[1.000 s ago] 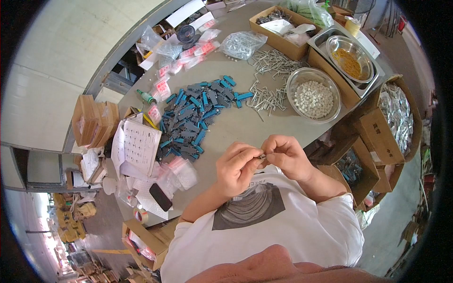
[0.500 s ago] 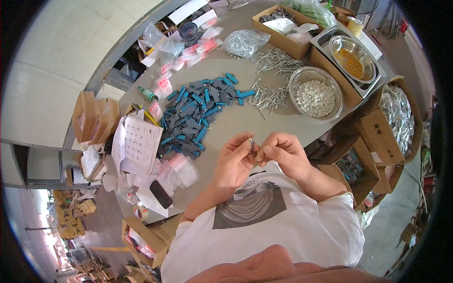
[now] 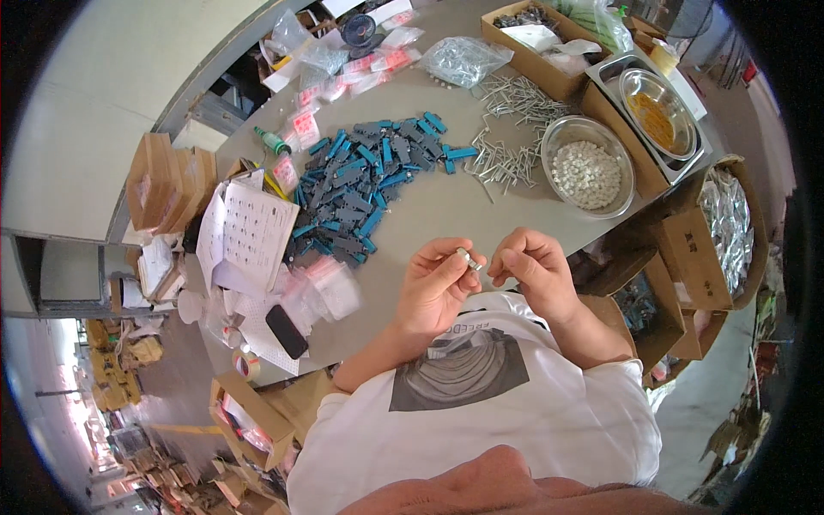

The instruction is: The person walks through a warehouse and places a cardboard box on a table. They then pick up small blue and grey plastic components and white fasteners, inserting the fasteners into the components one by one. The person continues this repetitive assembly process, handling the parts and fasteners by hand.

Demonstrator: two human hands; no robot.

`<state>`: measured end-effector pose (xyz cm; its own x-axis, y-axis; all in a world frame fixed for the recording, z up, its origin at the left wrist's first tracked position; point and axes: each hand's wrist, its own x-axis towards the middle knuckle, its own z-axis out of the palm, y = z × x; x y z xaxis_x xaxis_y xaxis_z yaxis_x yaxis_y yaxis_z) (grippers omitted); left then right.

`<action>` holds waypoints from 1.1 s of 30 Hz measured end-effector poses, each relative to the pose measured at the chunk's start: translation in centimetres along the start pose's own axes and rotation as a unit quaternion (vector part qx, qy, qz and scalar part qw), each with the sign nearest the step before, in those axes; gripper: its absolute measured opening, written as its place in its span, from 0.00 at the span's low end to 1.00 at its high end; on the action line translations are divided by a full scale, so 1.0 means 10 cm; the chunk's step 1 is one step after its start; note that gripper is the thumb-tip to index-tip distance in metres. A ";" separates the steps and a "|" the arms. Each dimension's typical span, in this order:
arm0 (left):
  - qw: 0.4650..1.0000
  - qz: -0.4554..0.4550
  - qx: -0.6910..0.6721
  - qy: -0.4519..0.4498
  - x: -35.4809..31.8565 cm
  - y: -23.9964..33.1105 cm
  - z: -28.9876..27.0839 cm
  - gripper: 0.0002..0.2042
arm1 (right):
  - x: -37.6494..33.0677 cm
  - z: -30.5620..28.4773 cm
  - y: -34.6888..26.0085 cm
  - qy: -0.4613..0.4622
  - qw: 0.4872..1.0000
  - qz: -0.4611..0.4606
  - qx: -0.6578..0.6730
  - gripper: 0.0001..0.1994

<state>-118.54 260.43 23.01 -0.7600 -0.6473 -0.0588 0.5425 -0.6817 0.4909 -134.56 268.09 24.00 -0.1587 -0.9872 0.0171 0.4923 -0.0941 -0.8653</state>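
Observation:
Pinched between the thumb and fingers of my left hand [image 3: 438, 279] is a small silvery metal part [image 3: 468, 258], too small to tell its exact kind. My right hand [image 3: 536, 270] is close beside it with a narrow gap between them. Its thumb and fingertips are pressed together, and whatever they may hold cannot be made out. Beyond my hands lies a heap of grey and blue plastic pieces [image 3: 356, 184]. Loose metal pins [image 3: 506, 159] are scattered to the right of the heap. Next to these stands a steel bowl [image 3: 560, 184] of small white parts [image 3: 587, 175].
At the back right are a cardboard box [image 3: 549, 75] and a metal tray [image 3: 697, 154] with a bowl of yellow bits [image 3: 654, 118]. Open cartons [image 3: 699, 257] stand beside the table at right. Papers [image 3: 251, 232], a phone [image 3: 286, 331] and plastic bags [image 3: 330, 287] lie at left.
My hands have moved apart; the right one has drawn away to the right. The silvery part now shows more plainly in my left fingers. The whole view has shifted slightly.

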 end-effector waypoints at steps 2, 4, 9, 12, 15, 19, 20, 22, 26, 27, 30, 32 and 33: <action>1.000 -0.010 0.010 0.024 -0.06 0.05 -0.03 0.10 | 0.02 0.03 0.07 0.009 1.000 0.005 -0.017 0.08; 1.000 -0.015 -0.006 0.020 -0.12 0.09 -0.11 0.10 | 0.09 0.02 0.22 0.011 0.999 0.006 -0.046 0.08; 0.989 -0.065 -0.119 0.059 -0.32 0.22 -0.35 0.08 | 0.43 -0.37 1.10 0.116 0.895 0.126 -0.412 0.09; 0.975 -0.079 -0.186 0.097 -0.46 0.26 -0.60 0.08 | 0.32 -0.84 1.85 0.148 0.784 0.099 -0.595 0.09; 0.957 -0.084 -0.255 0.112 -0.56 0.28 -0.82 0.08 | 0.16 -1.05 2.33 0.160 0.700 0.006 -0.696 0.06; 0.934 -0.104 -0.321 0.116 -0.66 0.31 -1.08 0.11 | 0.22 -1.00 2.50 0.174 0.605 -0.050 -0.775 0.05; 0.929 -0.107 -0.335 0.115 -0.68 0.31 -1.13 0.12 | 0.24 -1.00 2.48 0.168 0.612 -0.047 -0.771 0.05; 0.924 -0.097 -0.355 0.102 -0.70 0.32 -1.24 0.13 | 0.24 -0.98 2.47 0.162 0.614 -0.049 -0.771 0.05; 0.904 -0.094 -0.409 0.087 -0.65 0.29 -1.42 0.14 | 0.25 -1.01 2.48 0.155 0.604 -0.048 -0.780 0.05; 0.903 -0.092 -0.409 0.091 -0.63 0.28 -1.45 0.15 | 0.26 -1.01 2.48 0.152 0.604 -0.051 -0.780 0.05; 0.901 -0.090 -0.411 0.106 -0.60 0.26 -1.56 0.15 | 0.29 -1.00 2.49 0.149 0.608 -0.051 -0.778 0.05; 0.897 -0.094 -0.417 0.116 -0.58 0.22 -1.64 0.15 | 0.28 -1.00 2.49 0.147 0.609 -0.049 -0.778 0.05; 0.895 -0.092 -0.421 0.113 -0.57 0.20 -1.68 0.15 | 0.27 -1.00 2.50 0.146 0.609 -0.048 -0.779 0.05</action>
<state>-107.07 257.03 9.79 -0.8237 -0.4853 -0.2932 0.5657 -0.7379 -0.3681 -131.28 264.37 -2.61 -0.3802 -0.9004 0.2117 -0.9027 0.3114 -0.2969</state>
